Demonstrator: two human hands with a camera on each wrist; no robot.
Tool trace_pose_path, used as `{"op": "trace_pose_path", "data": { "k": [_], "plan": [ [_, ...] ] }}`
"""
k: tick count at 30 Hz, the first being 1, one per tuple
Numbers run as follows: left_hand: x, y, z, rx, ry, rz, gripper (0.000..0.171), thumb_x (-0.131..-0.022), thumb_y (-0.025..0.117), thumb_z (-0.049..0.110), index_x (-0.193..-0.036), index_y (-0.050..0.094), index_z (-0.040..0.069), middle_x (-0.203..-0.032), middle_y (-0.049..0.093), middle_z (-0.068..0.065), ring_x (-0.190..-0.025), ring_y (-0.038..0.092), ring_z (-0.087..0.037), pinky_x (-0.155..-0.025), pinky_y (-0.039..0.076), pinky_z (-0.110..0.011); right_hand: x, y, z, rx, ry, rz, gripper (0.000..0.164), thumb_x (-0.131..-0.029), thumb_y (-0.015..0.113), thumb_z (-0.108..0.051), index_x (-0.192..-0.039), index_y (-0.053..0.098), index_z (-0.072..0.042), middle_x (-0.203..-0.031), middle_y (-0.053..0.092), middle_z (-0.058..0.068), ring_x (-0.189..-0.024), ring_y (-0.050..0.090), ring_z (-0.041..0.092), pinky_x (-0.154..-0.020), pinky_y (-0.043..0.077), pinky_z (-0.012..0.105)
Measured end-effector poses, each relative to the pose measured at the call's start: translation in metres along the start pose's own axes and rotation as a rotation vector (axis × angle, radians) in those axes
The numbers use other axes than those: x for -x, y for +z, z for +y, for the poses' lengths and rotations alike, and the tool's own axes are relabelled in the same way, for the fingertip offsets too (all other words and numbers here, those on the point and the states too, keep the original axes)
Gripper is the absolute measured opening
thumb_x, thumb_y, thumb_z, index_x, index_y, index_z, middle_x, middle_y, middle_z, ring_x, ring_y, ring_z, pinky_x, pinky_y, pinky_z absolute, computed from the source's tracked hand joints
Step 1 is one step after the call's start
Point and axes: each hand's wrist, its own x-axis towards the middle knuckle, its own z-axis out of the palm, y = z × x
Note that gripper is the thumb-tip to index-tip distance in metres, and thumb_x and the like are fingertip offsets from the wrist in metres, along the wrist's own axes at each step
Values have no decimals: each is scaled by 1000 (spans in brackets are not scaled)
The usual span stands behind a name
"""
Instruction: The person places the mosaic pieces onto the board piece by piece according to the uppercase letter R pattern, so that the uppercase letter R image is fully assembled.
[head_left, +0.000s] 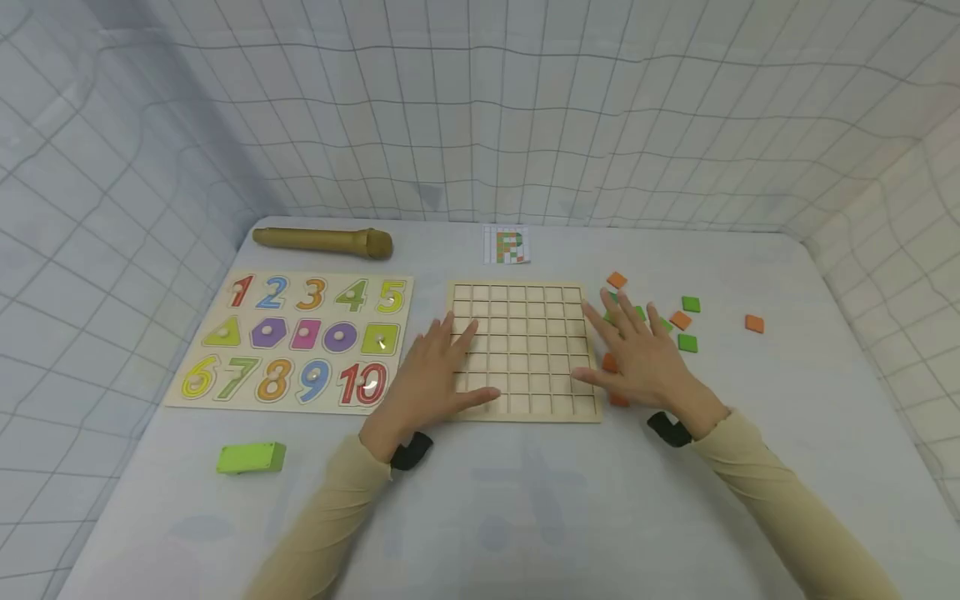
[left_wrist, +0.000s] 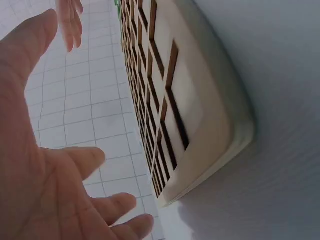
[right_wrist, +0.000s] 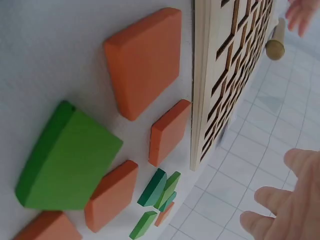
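A wooden grid board (head_left: 517, 346) with square recesses lies on the table between both hands. My left hand (head_left: 429, 375) is over its left edge, fingers spread and nothing held; in the left wrist view the palm shows beside the board's corner. The right hand (head_left: 641, 358) hovers at the board's right edge with its fingers also spread, partly covering a scatter of small tiles. Among these are an orange tile (right_wrist: 145, 62) close to the board's rim and a green tile (right_wrist: 65, 160) farther from it.
A number and shape puzzle (head_left: 300, 337) lies to the left, with a gold microphone (head_left: 322, 241) behind it and a green block (head_left: 251, 457) in front. Behind the board is a small pattern card (head_left: 507, 244). Grid-lined curtains (head_left: 525, 117) enclose the table's back and sides.
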Motion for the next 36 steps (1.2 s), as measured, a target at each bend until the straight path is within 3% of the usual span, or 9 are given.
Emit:
{"op": "trace_pose_path", "data": {
  "k": [4, 10, 18, 26, 32, 36],
  "plan": [
    [9, 13, 2, 80, -78, -46, 109, -76, 60, 72, -152, 16, 7, -154, 6, -24, -140, 3, -41, -112, 10, -50, -2, 3, 3, -66, 28, 30, 91, -87, 45, -69, -154, 8, -21, -158, 5, 10, -142, 8, 31, -110, 6, 56],
    [19, 23, 4, 140, -122, -48, 115, -72, 70, 65, -151, 15, 2, -154, -1, -26, -141, -6, -38, -112, 1, -49, -7, 4, 9, -117, 20, 160, 84, -89, 52, -60, -153, 20, -16, -153, 22, 13, -136, 26, 34, -106, 19, 58],
    [23, 30, 0, 178, -109, -13, 119, -67, 80, 55, -151, 15, 1, -154, -3, -25, -141, -8, -35, -112, -3, -46, -21, 1, 24, -260, 71, 290, 67, -94, 54, -48, -144, 37, -7, -145, 39, 15, -131, 33, 37, -102, 25, 59],
    [23, 38, -3, 207, -75, 55, 117, -66, 82, 51, -150, 18, 0, -154, 0, -26, -141, -6, -36, -112, -4, -47, -44, -1, 47, -266, 136, 482, 59, -91, 62, -41, -132, 52, 0, -130, 53, 21, -118, 48, 42, -91, 38, 59],
    [23, 45, -4, 168, -59, 122, 117, -65, 81, 55, -149, 21, 0, -154, 4, -26, -141, -2, -38, -112, -1, -49, -62, -1, 63, -257, 200, 538, 57, -87, 68, -36, -127, 57, 2, -122, 58, 24, -109, 53, 43, -83, 42, 59],
    [23, 49, -5, 114, -55, 156, 118, -64, 78, 60, -149, 23, 0, -154, 7, -26, -141, 0, -38, -112, 1, -49, -70, -2, 69, -225, 243, 520, 57, -85, 72, -35, -125, 59, 3, -116, 61, 23, -103, 56, 42, -79, 44, 56]
  ]
}}
